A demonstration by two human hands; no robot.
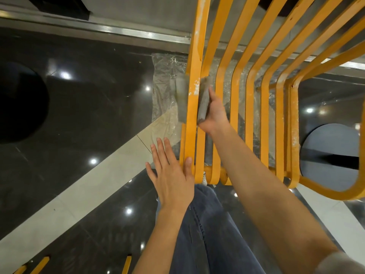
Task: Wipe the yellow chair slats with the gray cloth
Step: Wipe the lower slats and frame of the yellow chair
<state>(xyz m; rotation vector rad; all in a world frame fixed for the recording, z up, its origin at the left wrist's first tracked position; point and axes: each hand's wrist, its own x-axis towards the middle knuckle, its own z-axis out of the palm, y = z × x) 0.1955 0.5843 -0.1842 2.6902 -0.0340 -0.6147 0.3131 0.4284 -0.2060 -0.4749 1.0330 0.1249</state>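
Nearest you, your left hand [173, 175] is lying open and flat against the chair's [276, 115] front edge, steadying it. Farther along its leftmost slat [192, 103], your right hand [214, 111] is gripping the cloth [203, 103] wrapped round; keep pressing evenly.

The wooden chair slats [192, 107] are yellow with white specks, the soft cloth [204, 103] is gray, the shiny floor [79, 115] is black

Yellow chair slats [239, 56]: about eight. Gray cloth [204, 99]: one, wrapped round leftmost slat. Hands: two, left hand [171, 178] below cloth, right hand [215, 113] on it.
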